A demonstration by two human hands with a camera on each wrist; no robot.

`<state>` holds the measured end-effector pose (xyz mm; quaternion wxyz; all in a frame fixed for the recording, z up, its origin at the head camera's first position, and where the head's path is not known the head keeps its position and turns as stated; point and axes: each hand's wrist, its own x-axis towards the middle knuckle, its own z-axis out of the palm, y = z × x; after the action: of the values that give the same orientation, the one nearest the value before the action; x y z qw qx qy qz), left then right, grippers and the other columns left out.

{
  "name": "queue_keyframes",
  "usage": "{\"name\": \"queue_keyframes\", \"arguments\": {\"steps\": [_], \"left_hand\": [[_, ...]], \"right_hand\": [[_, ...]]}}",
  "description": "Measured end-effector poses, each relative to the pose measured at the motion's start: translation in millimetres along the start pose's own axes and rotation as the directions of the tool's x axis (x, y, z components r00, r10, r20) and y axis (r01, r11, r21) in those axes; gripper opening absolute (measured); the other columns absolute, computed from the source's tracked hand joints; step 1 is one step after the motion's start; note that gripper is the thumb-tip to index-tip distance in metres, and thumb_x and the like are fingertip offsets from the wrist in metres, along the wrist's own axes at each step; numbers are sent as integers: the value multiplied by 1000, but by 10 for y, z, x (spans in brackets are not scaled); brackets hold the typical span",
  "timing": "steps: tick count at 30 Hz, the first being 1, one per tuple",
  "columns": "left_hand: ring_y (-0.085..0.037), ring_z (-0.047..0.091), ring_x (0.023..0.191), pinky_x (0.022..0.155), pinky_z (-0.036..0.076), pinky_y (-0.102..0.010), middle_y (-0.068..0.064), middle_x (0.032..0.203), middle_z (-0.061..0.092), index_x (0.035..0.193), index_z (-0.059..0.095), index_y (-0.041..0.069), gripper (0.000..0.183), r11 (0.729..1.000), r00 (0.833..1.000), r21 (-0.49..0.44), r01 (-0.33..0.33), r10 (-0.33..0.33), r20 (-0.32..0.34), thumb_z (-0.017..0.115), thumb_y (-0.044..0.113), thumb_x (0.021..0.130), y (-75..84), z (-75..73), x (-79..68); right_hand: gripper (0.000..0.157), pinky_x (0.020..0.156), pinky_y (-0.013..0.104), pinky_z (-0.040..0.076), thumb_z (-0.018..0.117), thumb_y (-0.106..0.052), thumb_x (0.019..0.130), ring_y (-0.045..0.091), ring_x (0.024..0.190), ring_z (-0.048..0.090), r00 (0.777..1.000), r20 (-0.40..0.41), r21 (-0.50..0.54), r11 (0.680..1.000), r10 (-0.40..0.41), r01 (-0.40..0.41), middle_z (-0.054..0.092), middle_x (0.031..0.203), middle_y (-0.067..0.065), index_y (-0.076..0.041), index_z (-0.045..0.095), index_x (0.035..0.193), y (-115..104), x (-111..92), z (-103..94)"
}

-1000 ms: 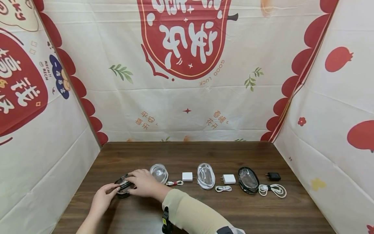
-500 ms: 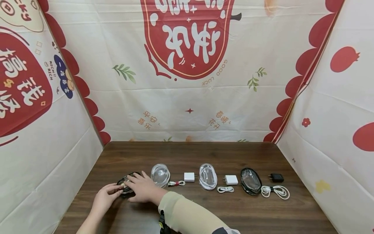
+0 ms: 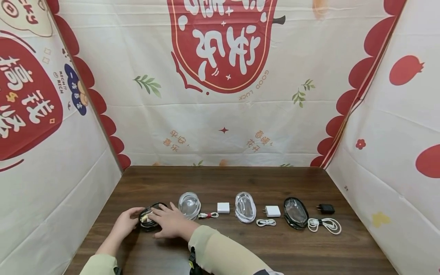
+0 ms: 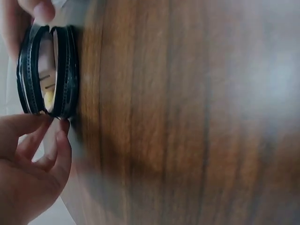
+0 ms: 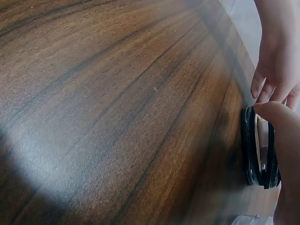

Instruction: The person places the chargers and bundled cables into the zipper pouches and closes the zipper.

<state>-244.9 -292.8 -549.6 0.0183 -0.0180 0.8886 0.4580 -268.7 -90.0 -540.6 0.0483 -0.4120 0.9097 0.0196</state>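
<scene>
A small oval zipper case (image 3: pixel 148 229) with black edging and a clear top rests on the left part of the table. Its zipper gapes in the left wrist view, where a pale plug (image 4: pixel 46 61) with two prongs and a yellow bit show inside. My left hand (image 3: pixel 124 224) holds the left end of the case, fingertips against the rim. From the right, my right hand (image 3: pixel 173 224) spans the case, fingers over the far side and thumb toward the near edge. In the right wrist view the right thumb (image 5: pixel 274 111) lies at the black rim.
Rightward stand a round clear case (image 3: pixel 189 206), a red-tied cable (image 3: pixel 208 215), a white charger (image 3: pixel 223 207), a white-edged case (image 3: pixel 245 207), a second white charger (image 3: pixel 272 211), a white cable (image 3: pixel 266 222), another black-edged case (image 3: pixel 295 213), a black charger (image 3: pixel 325 209) and a longer cable (image 3: pixel 324 225).
My left hand has drawn back to the left end of the case from over its top, and its sleeve has come into view. More yellow shows in the case. My right hand stays over it.
</scene>
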Motion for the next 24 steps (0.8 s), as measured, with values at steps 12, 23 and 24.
{"name": "queue_keyframes", "arguments": {"steps": [12,23,24], "left_hand": [[-27,60,78,68,50,-41,-18,92,68,95,69,-7,14,979,996,189,-81,85,-12,60,-4,85,-68,-49,107],[-41,62,94,83,48,-54,-21,93,66,95,70,-8,14,894,990,433,-116,137,-18,62,0,86,-3,-4,98],[-40,62,92,82,48,-53,-19,91,65,94,70,-8,13,878,988,462,-127,153,-19,63,0,87,-15,-6,98]], "right_hand": [[75,115,45,20,51,-69,88,12,146,13,1000,7,-39,999,2,-2,15,159,-17,-41,25,152,-24,-73,-85],[77,115,44,21,54,-69,87,11,146,13,1000,17,-32,999,22,-21,17,159,-17,-41,25,152,-48,-61,-94],[77,115,44,21,54,-69,87,10,146,13,1000,18,-33,999,24,-23,17,159,-17,-41,24,152,-48,-57,-92]]}}
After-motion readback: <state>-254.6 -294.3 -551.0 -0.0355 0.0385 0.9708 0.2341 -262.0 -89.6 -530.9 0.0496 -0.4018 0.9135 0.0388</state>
